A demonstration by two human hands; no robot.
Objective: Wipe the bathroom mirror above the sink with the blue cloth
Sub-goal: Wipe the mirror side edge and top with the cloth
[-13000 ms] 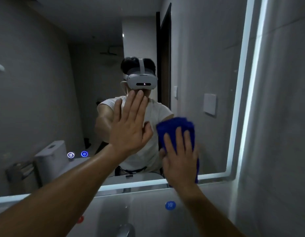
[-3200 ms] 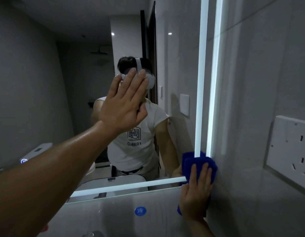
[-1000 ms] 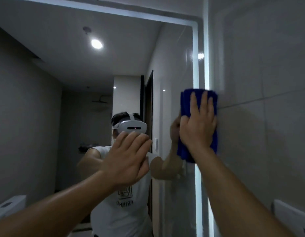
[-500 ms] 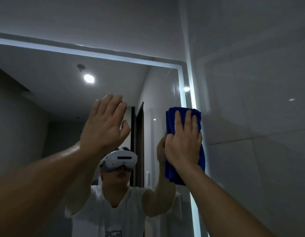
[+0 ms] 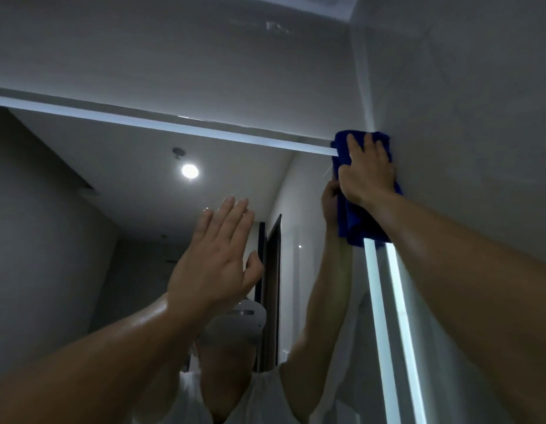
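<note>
The folded dark blue cloth (image 5: pixel 346 221) lies at the top right corner of the large light-edged wall mirror (image 5: pixel 112 185), at two o'clock, with its long axis vertical. The right hand (image 5: pixel 368 175) presses it with flat fingers. The left hand (image 5: pixel 216 264), open and empty, is raised at six o'clock. From the cloth, the lit top edge (image 5: pixel 173 125) runs toward nine o'clock.

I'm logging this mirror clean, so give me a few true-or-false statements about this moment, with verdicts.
1. The blue cloth is at the top right corner of the mirror. True.
2. The left hand holds the cloth. False: the right hand presses it.
3. The left hand's fingers are straight and hold nothing. True.
4. The edge strips of the mirror are dark. False: they glow white.
</note>
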